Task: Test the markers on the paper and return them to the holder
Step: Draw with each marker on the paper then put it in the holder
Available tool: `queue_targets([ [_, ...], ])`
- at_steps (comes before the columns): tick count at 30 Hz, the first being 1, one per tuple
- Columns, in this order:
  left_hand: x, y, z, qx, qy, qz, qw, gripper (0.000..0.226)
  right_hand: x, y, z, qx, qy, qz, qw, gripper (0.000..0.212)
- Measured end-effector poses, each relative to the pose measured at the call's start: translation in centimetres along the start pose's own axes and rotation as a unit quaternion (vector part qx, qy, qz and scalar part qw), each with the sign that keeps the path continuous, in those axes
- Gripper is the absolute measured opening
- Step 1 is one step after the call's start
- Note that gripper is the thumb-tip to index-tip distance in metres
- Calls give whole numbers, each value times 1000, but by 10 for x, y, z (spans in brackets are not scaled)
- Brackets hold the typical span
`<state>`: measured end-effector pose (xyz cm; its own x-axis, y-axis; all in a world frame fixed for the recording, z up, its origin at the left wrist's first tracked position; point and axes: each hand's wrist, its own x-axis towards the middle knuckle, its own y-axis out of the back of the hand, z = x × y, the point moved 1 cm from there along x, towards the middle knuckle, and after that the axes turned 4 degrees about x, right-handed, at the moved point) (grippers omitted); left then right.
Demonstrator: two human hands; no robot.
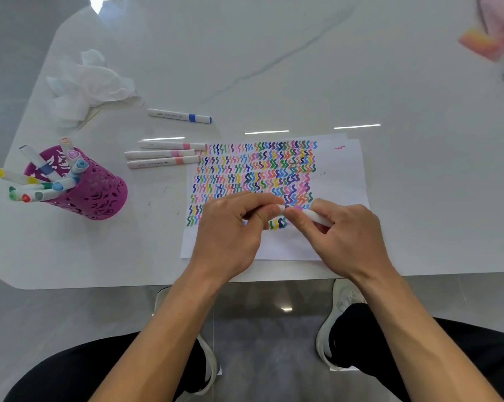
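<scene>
White marker (pixel 317 216) pinched between left hand (pixel 233 227), right hand (pixel 347 232) above paper (pixel 342 175); holder (pixel 103 195), tissue (pixel 85 82) leftward.

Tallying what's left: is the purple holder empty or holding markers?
Holding markers: several capped markers stick out of the purple holder's open top.

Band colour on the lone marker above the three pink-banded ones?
Blue. The lone marker has a blue band near its tip; the head view shows it.
</scene>
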<state>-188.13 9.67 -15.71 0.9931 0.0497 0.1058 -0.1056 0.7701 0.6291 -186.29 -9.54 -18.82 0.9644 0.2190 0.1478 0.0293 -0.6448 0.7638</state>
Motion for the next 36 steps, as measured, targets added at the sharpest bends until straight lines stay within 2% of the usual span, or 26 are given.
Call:
queue_targets([
  [6, 4, 1, -7, 18, 22, 41, 999, 11, -1, 2, 9, 7, -37, -8, 999, 42],
  [9, 5, 0, -9, 34, 22, 48, 998, 13, -1, 6, 13, 63, -76, -11, 995, 16],
  [13, 5, -3, -10, 53, 21, 36, 998, 15, 1, 9, 19, 168, -109, -8, 980, 25],
  [18, 5, -5, -9, 68, 21, 24, 997, 14, 1, 12, 21, 226, -89, 25, 970, 27],
  [24, 6, -7, -10, 82, 26, 18, 996, 15, 2, 17, 19, 355, -109, 5, 928, 41],
  [36, 5, -12, -11, 116, 23, -20, 993, 17, -4, 13, 15, 213, -45, 12, 976, 16],
])
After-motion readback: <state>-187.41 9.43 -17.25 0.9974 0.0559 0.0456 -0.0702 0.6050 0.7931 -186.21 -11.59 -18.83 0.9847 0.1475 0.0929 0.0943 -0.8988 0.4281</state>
